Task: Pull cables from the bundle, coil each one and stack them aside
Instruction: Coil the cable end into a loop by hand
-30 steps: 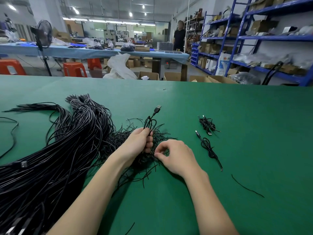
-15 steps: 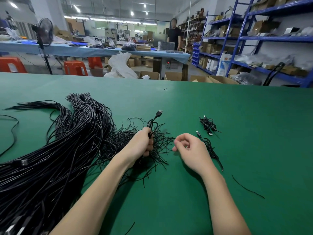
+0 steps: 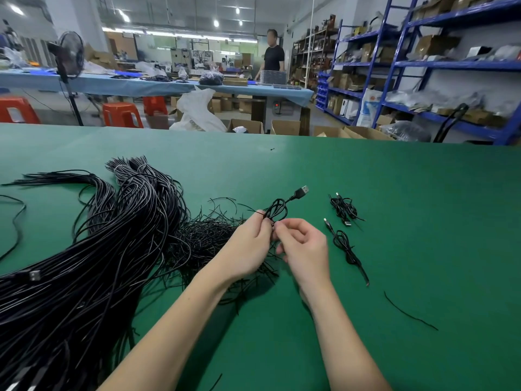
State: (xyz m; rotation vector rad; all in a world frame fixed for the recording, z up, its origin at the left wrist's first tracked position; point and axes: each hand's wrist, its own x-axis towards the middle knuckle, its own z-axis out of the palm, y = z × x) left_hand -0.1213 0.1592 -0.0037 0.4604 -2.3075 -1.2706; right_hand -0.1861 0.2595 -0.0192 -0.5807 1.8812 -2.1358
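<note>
right now the left hand (image 3: 248,246) grips a small coiled cable (image 3: 277,211) at its waist, fingers curled round the loops, with the usb plug (image 3: 302,191) sticking up and away to the far right. the right hand (image 3: 306,245) has its thumb and forefinger pinched together right against the coil's waist, other fingers loosely curled; it seems to hold a thin tie or the cable's tail, though that is too small to tell for sure. both hands hover just above a heap of short black ties (image 3: 208,238) on the green table (image 3: 423,221).

the step in hand looks like binding the coil. to do it well, the left hand should keep the loops squeezed flat and even so none springs out, while the right wraps snugly round the middle, not near the plug, and twists the ends tight. keep the plug clear of the wrap so it doesn't get bent.

to the right lie 2 finished coils, the far coil (image 3: 344,208) and the near coil (image 3: 348,249), close together but apart; the bound one belongs beside them. the big bundle (image 3: 84,272) sprawls across the left of the table, with plenty left to pull. a stray strand (image 3: 408,313) lies near right, well apart.
</note>
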